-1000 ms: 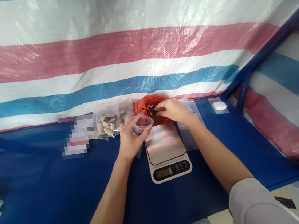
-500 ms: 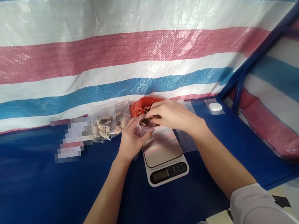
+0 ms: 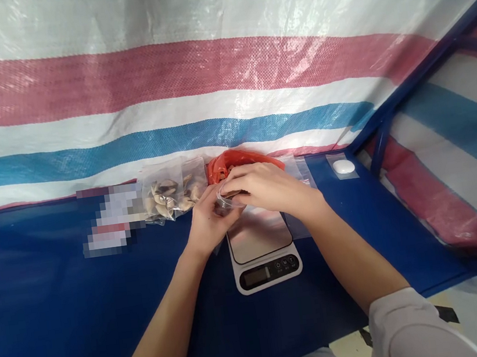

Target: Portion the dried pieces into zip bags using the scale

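My left hand (image 3: 208, 217) is wrapped round a small clear plastic cup (image 3: 226, 201), which is tilted above the far end of a white kitchen scale (image 3: 260, 240). My right hand (image 3: 266, 186) is closed at the cup's mouth, its fingers over the rim. Dark brown dried pieces (image 3: 237, 193) show under these fingers; how many are in the cup is hidden. Just behind the hands lies a red plastic bag (image 3: 240, 158), its contents mostly covered by my right hand. The scale's display is too dim to read.
Clear zip bags with pale dried slices (image 3: 166, 199) lie to the left on the blue table (image 3: 85, 316). Flat clear bags (image 3: 301, 170) are right of the scale. Farther right sits a white round object (image 3: 343, 167) on a clear bag. A striped tarp (image 3: 163, 77) hangs behind.
My right hand has lowered and moved slightly left onto the cup's mouth, bringing the dark dried pieces to it. My left hand stays round the cup. The view has shifted slightly.
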